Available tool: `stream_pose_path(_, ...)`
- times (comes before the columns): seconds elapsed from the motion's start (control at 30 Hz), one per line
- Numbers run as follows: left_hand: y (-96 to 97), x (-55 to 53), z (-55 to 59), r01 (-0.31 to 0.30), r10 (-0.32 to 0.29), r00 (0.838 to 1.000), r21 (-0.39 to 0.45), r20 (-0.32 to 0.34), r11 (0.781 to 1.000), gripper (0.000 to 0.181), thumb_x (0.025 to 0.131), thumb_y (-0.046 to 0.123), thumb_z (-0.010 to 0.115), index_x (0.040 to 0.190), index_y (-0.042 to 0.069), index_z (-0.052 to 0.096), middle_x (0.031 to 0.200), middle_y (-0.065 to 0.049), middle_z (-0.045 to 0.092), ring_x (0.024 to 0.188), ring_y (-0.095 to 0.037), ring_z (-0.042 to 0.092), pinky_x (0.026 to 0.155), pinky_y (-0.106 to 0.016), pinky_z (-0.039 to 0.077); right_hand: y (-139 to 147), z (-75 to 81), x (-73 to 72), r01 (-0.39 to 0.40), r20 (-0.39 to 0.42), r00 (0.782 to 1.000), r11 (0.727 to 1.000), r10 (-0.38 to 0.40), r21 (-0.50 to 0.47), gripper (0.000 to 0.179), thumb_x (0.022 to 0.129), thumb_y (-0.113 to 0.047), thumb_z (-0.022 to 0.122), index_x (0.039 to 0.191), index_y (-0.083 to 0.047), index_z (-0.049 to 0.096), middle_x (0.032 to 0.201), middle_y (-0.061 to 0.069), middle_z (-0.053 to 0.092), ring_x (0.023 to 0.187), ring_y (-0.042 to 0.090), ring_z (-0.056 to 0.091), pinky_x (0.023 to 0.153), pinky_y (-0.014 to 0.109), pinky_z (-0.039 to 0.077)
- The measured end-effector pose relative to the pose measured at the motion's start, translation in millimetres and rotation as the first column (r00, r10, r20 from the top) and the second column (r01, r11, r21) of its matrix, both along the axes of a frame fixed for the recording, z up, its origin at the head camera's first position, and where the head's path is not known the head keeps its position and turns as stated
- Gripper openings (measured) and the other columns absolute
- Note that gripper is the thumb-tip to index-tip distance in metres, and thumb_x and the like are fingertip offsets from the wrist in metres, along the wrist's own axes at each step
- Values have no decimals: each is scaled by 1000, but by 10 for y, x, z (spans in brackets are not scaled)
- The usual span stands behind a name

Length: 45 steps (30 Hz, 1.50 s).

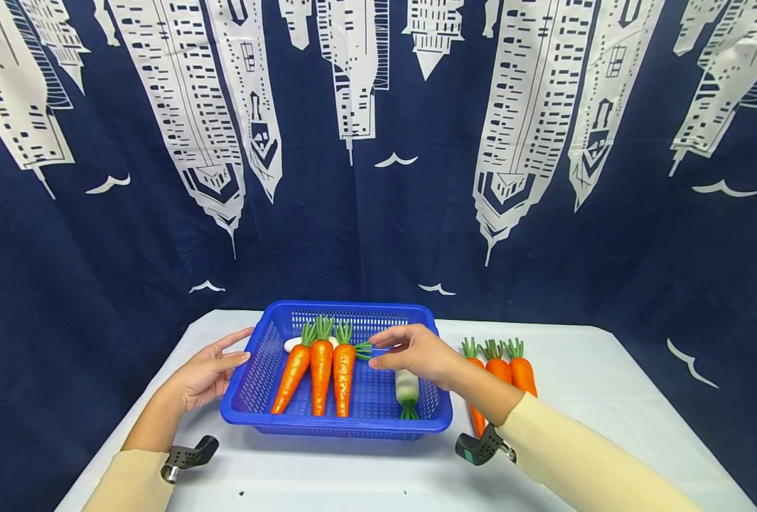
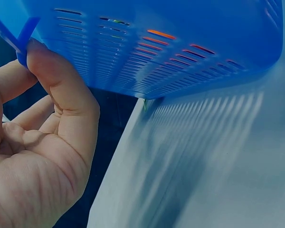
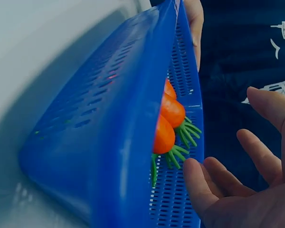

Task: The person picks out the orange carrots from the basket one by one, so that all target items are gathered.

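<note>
A blue plastic basket (image 1: 352, 424) stands on the table with three carrots (image 1: 321, 366) side by side in it. Behind them shows part of a white radish (image 1: 293, 345), mostly hidden. Another white radish (image 1: 407, 390) lies at the basket's right side, its green top toward the front. My left hand (image 1: 207, 370) pinches the basket's left rim between thumb and fingers, as the left wrist view also shows. Above the basket's right part hovers my right hand (image 1: 419, 350), its fingers (image 3: 256, 152) apart and nothing between them. Green leaves (image 1: 362, 350) lie close to its fingertips.
Several more carrots (image 1: 499, 370) lie on the white table (image 1: 583, 427) to the right of the basket, partly behind my right forearm. A dark blue curtain (image 1: 378, 235) with white building prints hangs behind the table. Each wrist wears a black camera mount (image 1: 189, 453).
</note>
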<state>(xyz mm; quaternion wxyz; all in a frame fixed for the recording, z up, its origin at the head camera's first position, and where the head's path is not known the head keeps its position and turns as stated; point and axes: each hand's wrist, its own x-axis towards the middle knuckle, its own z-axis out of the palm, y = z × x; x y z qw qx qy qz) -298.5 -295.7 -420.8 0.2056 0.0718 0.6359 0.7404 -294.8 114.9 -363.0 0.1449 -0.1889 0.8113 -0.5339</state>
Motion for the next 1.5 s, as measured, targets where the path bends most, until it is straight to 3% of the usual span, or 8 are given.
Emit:
stream_pose_path(0.4,4,-6,-13,-2,2,1000,7,-3,1000,77,107,11,51,165,13,1,105,1,73,88,-15,76,82,-36,65,-179,45,-130,-11,-73,997,995,18,97,40,82,-21,87,119,-13,75,123,10,72,111,28,69,95,43,61)
stream_pose_path(0.63,3,-13,-28,6,-6,1000,18,-2,1000,75,108,11,50,165,14,1,106,0,73,90,-15,76,84,-36,64,-276,40,-263,-54,20,998,996,53,66,42,83,-12,85,123,-6,72,129,19,69,123,36,64,91,42,63)
stream_pose_path(0.97,-4,-8,-19,0,0,1000,18,1,1000,75,107,12,52,165,15,4,107,1,73,90,-15,76,84,-34,64,-363,-1,-433,-46,143,989,998,39,41,44,85,-8,82,127,-2,68,137,25,62,108,29,71,97,59,57)
stream_pose_path(1.13,-25,-11,-12,12,-12,1000,34,5,999,76,107,12,52,165,15,2,109,0,74,92,-15,76,85,-34,64,-432,-57,-528,-44,185,982,999,42,7,50,85,-7,81,132,0,64,128,21,66,112,37,70,102,60,54)
stream_pose_path(1.33,-16,-10,-20,9,-9,1000,32,-1,999,74,107,12,51,165,16,5,109,0,74,92,-15,76,85,-34,64,-530,-125,-600,-29,192,981,1000,30,-7,52,84,-8,82,133,-1,65,128,21,67,99,24,71,105,58,53)
stream_pose_path(1.5,-1,-6,-23,0,0,1000,28,3,1000,72,108,12,51,165,16,7,109,0,73,92,-15,76,85,-35,64,-587,-170,-644,2,213,977,1000,-1,-2,50,83,-7,83,130,-2,67,111,11,70,101,28,70,104,57,54)
